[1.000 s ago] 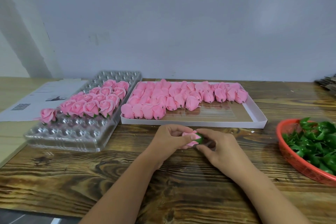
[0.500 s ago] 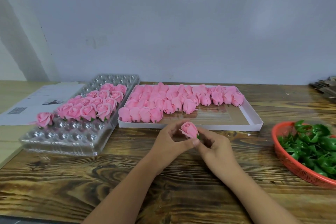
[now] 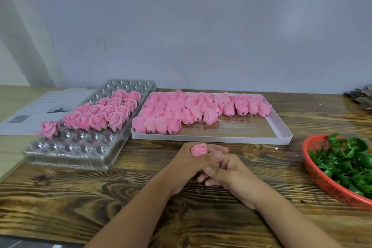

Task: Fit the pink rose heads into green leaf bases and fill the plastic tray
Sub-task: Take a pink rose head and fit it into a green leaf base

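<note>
A pink rose head [image 3: 198, 150] stands upright between my two hands at the table's centre. My left hand [image 3: 186, 164] curls round it from the left. My right hand [image 3: 227, 171] presses against the left with its fingers curled under the rose; the leaf base is hidden. To the left, the clear plastic tray [image 3: 66, 154] holds several finished roses [image 3: 104, 113] in its far rows, with one rose [image 3: 49, 129] alone at its left edge. A white flat box [image 3: 281, 133] behind my hands holds several bare rose heads [image 3: 193, 109]. A red basket [image 3: 316, 175] at right holds green leaf bases [image 3: 350, 159].
Printed paper sheets [image 3: 40, 106] lie left of the plastic tray. A dark pile of stuff [image 3: 360, 96] sits at the far right edge. A grey wall stands behind the wooden table [image 3: 80, 197].
The rose was lying sideways with the green base showing; now it stands upright with my hands closed together round its base. My hands have drawn closer to each other.
</note>
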Tool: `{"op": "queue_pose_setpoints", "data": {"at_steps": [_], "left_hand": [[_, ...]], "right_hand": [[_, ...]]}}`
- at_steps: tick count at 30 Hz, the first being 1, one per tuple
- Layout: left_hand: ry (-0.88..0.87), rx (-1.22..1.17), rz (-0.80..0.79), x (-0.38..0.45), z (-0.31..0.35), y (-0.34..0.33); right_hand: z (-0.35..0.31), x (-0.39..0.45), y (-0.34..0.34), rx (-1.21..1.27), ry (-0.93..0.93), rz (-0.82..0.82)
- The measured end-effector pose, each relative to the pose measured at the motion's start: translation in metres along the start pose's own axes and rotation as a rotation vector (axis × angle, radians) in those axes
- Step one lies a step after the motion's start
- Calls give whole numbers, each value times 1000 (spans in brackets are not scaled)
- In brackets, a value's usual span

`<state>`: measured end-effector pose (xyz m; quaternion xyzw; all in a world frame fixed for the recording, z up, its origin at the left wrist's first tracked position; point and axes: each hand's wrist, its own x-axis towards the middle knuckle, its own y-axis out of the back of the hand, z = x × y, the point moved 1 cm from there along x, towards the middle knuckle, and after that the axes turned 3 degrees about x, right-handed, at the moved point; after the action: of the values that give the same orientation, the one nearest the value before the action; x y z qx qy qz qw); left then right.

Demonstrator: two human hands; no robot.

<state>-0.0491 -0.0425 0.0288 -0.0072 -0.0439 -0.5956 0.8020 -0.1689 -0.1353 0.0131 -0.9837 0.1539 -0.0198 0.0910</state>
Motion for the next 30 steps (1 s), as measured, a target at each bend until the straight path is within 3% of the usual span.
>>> {"op": "queue_pose_setpoints", "data": {"at_steps": [5,8,11,13,17,22,30], "left_hand": [[-10,39,34,-2,0,-1],[-9,54,160,0,0,-5],[-51,44,241,2,-1,-10],[-72,27,268,2,-2,-13],[-138,6,244,4,-1,-13],[-242,-64,333,3,7,-4],[-211,40,274,3,-1,-2]], "right_hand": [[1,-1,2,130,-54,-24],[4,3,-7,-133,72,74],[9,5,-13,-468,201,289],[9,6,-12,-556,256,358],[6,5,-8,-505,270,300],[7,5,-7,-512,245,280],[6,4,-9,-535,269,220]]}}
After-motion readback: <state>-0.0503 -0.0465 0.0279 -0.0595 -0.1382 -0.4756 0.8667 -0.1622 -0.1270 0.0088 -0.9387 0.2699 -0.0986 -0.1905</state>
